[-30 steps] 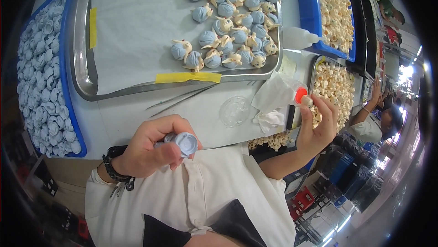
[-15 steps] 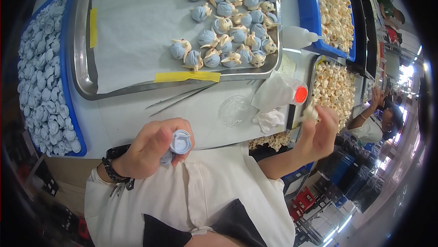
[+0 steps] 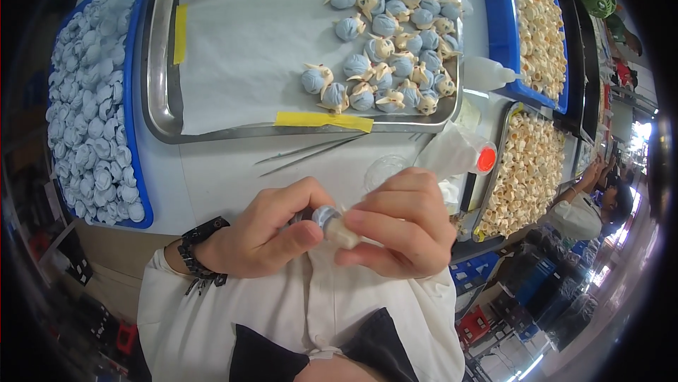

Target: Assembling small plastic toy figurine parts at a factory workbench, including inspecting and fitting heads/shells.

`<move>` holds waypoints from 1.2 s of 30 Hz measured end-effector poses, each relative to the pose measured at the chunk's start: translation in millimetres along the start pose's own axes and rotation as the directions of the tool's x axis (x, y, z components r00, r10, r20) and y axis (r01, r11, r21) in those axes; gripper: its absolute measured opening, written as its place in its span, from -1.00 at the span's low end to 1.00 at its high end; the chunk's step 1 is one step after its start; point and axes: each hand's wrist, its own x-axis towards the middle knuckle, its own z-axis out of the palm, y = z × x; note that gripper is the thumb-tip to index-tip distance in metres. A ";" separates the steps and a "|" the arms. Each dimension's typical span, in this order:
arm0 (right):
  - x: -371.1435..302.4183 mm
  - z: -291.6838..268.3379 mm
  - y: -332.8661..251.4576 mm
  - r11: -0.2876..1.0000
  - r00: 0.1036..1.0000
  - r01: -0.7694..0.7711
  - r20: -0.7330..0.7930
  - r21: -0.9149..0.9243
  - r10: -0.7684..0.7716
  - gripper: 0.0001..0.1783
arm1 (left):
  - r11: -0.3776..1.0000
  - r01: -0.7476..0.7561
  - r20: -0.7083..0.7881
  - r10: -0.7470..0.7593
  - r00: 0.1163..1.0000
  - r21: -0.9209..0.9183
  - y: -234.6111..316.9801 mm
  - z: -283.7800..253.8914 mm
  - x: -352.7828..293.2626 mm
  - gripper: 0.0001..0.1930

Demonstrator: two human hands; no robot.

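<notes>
In front of my chest the two hands meet. My left hand [image 3: 265,234] grips a hollow blue-grey doll hair piece [image 3: 324,215] between thumb and fingers. A cream doll face piece [image 3: 343,234] is pinched in my right hand [image 3: 409,227], up against the hair piece; whether the two are joined I cannot tell. Beyond the hands, a paper-lined metal tray [image 3: 159,78] bears several assembled doll heads [image 3: 381,48] with blue-grey hair and pointed ears, grouped on its right side.
Blue-grey hair pieces [image 3: 95,110] fill a blue bin [image 3: 141,195] at left. Cream pieces [image 3: 526,177] fill a tray at right, with another blue bin [image 3: 503,22] behind. Tweezers [image 3: 311,152], a clear dish [image 3: 381,170], a red-capped bottle [image 3: 486,159] and a squeeze bottle [image 3: 487,73] lie between. A co-worker [image 3: 575,212] sits far right.
My right hand has come left from beside the cream-piece tray, bringing the face piece to the hair piece. My left hand has turned the hair piece's open side toward it.
</notes>
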 end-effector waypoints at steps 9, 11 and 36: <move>1.7 -2.2 -2.1 0.999 0.998 -0.027 0.058 0.019 0.026 -0.55 | 0.997 -0.018 -0.011 0.019 1.000 0.078 -1.3 -3.2 -1.8 -0.53; 1.4 -1.4 -0.2 0.999 0.998 -0.017 0.053 0.033 0.016 -0.55 | 0.996 -0.026 -0.015 0.028 1.000 0.080 -1.1 -4.0 -1.7 -0.54; -2.3 0.4 2.7 0.993 0.998 0.054 -0.019 0.108 -0.053 -0.63 | 0.997 -0.027 0.052 0.031 0.998 -0.077 0.5 -4.1 -4.0 -0.57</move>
